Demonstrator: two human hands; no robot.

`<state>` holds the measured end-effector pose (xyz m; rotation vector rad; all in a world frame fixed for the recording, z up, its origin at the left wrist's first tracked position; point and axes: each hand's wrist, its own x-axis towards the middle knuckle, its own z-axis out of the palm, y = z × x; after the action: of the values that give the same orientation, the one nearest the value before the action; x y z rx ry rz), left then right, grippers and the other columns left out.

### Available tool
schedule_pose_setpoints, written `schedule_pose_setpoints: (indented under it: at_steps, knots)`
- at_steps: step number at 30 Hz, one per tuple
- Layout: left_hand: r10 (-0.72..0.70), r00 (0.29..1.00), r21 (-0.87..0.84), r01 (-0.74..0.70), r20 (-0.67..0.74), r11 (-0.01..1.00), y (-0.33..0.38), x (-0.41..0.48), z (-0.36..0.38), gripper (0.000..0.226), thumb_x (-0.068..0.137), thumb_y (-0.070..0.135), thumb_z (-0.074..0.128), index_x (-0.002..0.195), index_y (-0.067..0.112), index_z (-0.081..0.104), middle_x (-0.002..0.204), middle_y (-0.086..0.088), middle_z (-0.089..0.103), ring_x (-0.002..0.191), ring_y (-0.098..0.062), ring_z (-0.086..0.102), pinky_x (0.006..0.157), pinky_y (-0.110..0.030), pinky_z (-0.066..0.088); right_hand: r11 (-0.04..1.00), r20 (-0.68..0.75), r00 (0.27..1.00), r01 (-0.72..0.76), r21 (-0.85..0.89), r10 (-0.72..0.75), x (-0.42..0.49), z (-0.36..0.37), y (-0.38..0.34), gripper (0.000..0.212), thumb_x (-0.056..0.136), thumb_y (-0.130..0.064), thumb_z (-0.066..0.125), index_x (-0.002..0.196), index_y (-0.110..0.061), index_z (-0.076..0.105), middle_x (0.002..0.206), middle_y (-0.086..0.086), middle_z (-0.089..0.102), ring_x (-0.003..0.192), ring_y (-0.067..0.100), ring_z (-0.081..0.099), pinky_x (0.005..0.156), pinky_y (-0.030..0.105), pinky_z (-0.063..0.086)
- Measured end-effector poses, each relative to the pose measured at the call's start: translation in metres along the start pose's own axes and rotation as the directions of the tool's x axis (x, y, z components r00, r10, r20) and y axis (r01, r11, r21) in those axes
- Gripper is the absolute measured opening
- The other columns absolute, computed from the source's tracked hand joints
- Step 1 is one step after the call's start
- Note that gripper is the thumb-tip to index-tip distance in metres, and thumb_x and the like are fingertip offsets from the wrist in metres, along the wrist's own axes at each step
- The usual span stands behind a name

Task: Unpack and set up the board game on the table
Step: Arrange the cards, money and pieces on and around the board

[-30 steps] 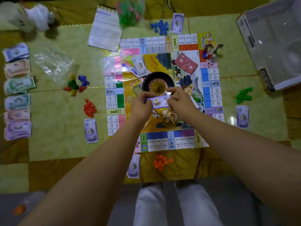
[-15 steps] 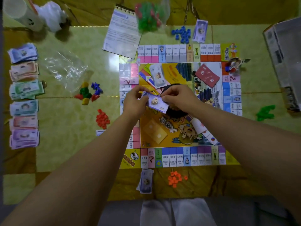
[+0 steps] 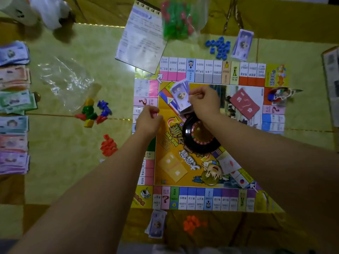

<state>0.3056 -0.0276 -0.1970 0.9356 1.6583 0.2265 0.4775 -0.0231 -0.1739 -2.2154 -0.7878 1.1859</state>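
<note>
Right hand [image 3: 203, 104] pinches purple paper card stack [image 3: 180, 96] just to its left, long axis pointing away; left hand [image 3: 149, 121] curled, seemingly empty, near.

Lets go of the stack of purple notes [image 3: 180, 97] with the left hand [image 3: 148, 120] and draws that hand back to 9 o'clock of the roulette wheel [image 3: 199, 136], fingers curled, seemingly on nothing. Keeps the stack pinched in the right hand [image 3: 203, 103] alone. Carries it from over the wheel to 11 o'clock. Uncovers most of the wheel, hidden beneath both hands a moment ago.
</note>
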Motion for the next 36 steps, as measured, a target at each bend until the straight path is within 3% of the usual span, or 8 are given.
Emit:
schedule_pose_setpoints:
  at_steps: [10, 13, 16, 19, 23, 26, 30, 36]
  knots:
    - [-0.017, 0.996, 0.051, 0.013, 0.085, 0.999, 0.003, 0.010, -0.002, 0.013, 0.075, 0.025, 0.056, 0.084, 0.029, 0.048, 0.089, -0.006, 0.053, 0.076, -0.026, 0.052, 0.071, -0.043, 0.051, 0.859, 0.083, 0.984, 0.178, -0.480, -0.157, 0.007, 0.017, 0.001, 0.018, 0.086, -0.007, 0.054, 0.104, -0.003, 0.056, 0.111, 0.016, 0.055, 0.094, 0.035, 0.053, 0.065, 0.034, 0.033]
    - [-0.016, 0.996, 0.059, 0.010, 0.093, 0.998, 0.003, 0.010, -0.004, 0.017, 0.087, 0.015, 0.056, 0.085, 0.029, 0.048, 0.092, -0.006, 0.052, 0.078, -0.026, 0.052, 0.078, -0.049, 0.053, 0.787, 0.100, 0.970, 0.240, -0.568, -0.224, 0.003, 0.013, -0.007, 0.021, 0.089, -0.018, 0.057, 0.108, -0.008, 0.054, 0.114, 0.012, 0.050, 0.092, 0.033, 0.053, 0.064, 0.032, 0.032]
    - [-0.006, 0.996, 0.061, 0.001, 0.090, 0.998, 0.003, 0.009, -0.003, 0.020, 0.089, 0.010, 0.054, 0.087, 0.029, 0.047, 0.096, -0.008, 0.052, 0.083, -0.025, 0.051, 0.075, -0.043, 0.050, 0.774, 0.209, 0.925, 0.380, -0.506, -0.318, 0.000, 0.017, -0.007, 0.013, 0.089, -0.012, 0.051, 0.099, -0.015, 0.059, 0.107, 0.008, 0.054, 0.096, 0.031, 0.055, 0.067, 0.037, 0.043]
    - [-0.004, 0.997, 0.086, -0.003, 0.074, 0.996, 0.003, 0.008, -0.001, 0.015, 0.090, 0.011, 0.053, 0.099, 0.022, 0.048, 0.106, -0.015, 0.054, 0.085, -0.025, 0.051, 0.075, -0.039, 0.048, 0.797, 0.341, 0.907, 0.390, -0.462, -0.246, -0.002, 0.025, -0.003, 0.028, 0.088, -0.003, 0.052, 0.112, -0.014, 0.060, 0.115, 0.011, 0.052, 0.102, 0.030, 0.055, 0.083, 0.041, 0.048]
    - [-0.007, 0.999, 0.107, 0.003, 0.041, 0.994, 0.007, 0.000, 0.002, 0.027, 0.090, 0.014, 0.057, 0.116, 0.010, 0.049, 0.121, -0.021, 0.054, 0.095, -0.034, 0.057, 0.084, -0.041, 0.050, 0.784, 0.401, 0.897, 0.380, -0.491, -0.184, 0.001, 0.028, -0.006, 0.031, 0.086, -0.002, 0.053, 0.116, -0.008, 0.057, 0.115, 0.014, 0.055, 0.100, 0.030, 0.055, 0.081, 0.035, 0.044]
    - [0.051, 0.999, 0.101, -0.052, 0.019, 0.994, 0.011, -0.018, 0.002, 0.013, 0.090, 0.011, 0.058, 0.103, 0.009, 0.057, 0.098, -0.011, 0.058, 0.087, -0.024, 0.053, 0.081, -0.034, 0.046, 0.784, 0.415, 0.888, 0.398, -0.477, -0.198, -0.003, 0.022, -0.011, 0.030, 0.087, -0.007, 0.053, 0.116, -0.007, 0.058, 0.115, 0.015, 0.059, 0.101, 0.031, 0.057, 0.086, 0.039, 0.049]
    - [0.102, 0.994, 0.138, -0.097, -0.034, 0.986, -0.010, -0.058, -0.015, 0.022, 0.091, 0.012, 0.054, 0.111, 0.012, 0.062, 0.091, -0.002, 0.060, 0.083, -0.021, 0.057, 0.080, -0.034, 0.047, 0.807, 0.382, 0.884, 0.423, -0.412, -0.269, -0.036, 0.025, -0.014, 0.026, 0.091, -0.010, 0.048, 0.114, -0.013, 0.060, 0.111, 0.010, 0.064, 0.093, 0.027, 0.060, 0.080, 0.041, 0.050]
    - [0.088, 0.976, 0.108, -0.068, -0.198, 0.992, -0.066, -0.095, -0.074, 0.018, 0.079, 0.019, 0.046, 0.079, 0.032, 0.058, 0.078, 0.001, 0.067, 0.077, -0.027, 0.065, 0.076, -0.042, 0.053, 0.809, 0.527, 0.798, 0.501, -0.307, -0.293, -0.115, 0.076, -0.023, 0.025, 0.084, -0.005, 0.053, 0.098, -0.017, 0.069, 0.093, 0.008, 0.069, 0.084, 0.023, 0.060, 0.079, 0.040, 0.049]
